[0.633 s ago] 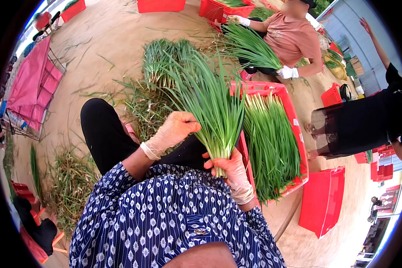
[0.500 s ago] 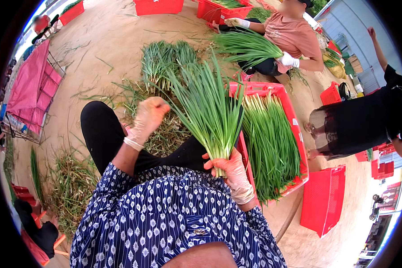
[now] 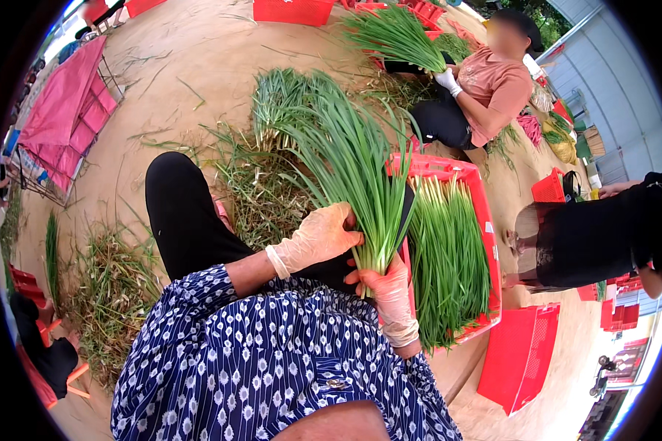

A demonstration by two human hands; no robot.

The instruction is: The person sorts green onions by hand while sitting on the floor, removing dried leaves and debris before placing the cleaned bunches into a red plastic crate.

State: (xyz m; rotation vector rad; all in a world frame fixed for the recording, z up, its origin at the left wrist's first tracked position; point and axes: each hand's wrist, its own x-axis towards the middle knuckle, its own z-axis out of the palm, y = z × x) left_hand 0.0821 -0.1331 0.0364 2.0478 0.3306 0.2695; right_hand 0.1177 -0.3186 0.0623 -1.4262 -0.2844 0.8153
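Observation:
A thick bunch of garlic chives (image 3: 364,184) fans up and away from my lap, its pale stem ends toward me. My gloved right hand (image 3: 391,294) is wrapped round those stem ends. My gloved left hand (image 3: 318,239) is closed at the left side of the bunch, its fingertips against the lower stems; whatever they pinch is too small to make out. Right of my knee, a red plastic crate (image 3: 490,246) holds more chives (image 3: 449,257), laid lengthwise in a dense layer. Further ahead, loose chives (image 3: 278,106) lie piled on the ground, partly behind the bunch.
Trimmed leaf litter (image 3: 261,195) covers the ground between my legs, with another heap (image 3: 118,309) to the left. An overturned-looking red crate (image 3: 518,356) stands at lower right. A seated co-worker (image 3: 485,92) holds chives ahead right; a person in black (image 3: 588,242) stands at right.
My left hand has come right and down from beside the bunch to its stems. The co-worker's chives have swung up and away. The view has shifted slightly.

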